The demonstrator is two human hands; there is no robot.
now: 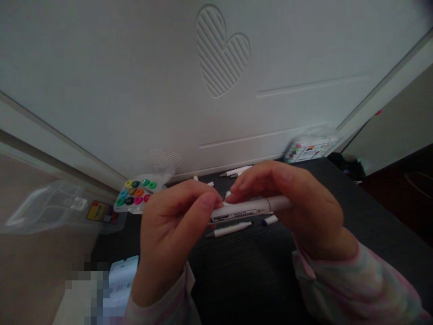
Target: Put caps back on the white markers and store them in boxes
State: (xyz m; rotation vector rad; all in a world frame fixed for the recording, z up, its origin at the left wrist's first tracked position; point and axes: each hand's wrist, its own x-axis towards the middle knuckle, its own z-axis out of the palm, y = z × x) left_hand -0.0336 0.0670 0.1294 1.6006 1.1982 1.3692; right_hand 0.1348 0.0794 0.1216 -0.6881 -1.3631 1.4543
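Observation:
A white marker with black print (241, 212) lies level between my two hands, above the dark table. My left hand (172, 225) is closed on its left end, thumb along the barrel. The marker's right end, past a seam, runs into my right hand (307, 203), whose fingers arch over the barrel; that tip is hidden. Just below, another white marker with a grey end (232, 229) rests on the table, and a short loose cap (269, 220) lies to its right. More white markers (238, 171) are on the table behind my hands, partly covered.
An open clear case of colour-topped markers (133, 194) stands at the back left, its transparent lid (50, 205) farther left. A packed clear marker case (313, 146) sits at the back right. Papers (123, 275) lie front left. A white panel with heart reliefs (223, 54) borders the table (243, 280).

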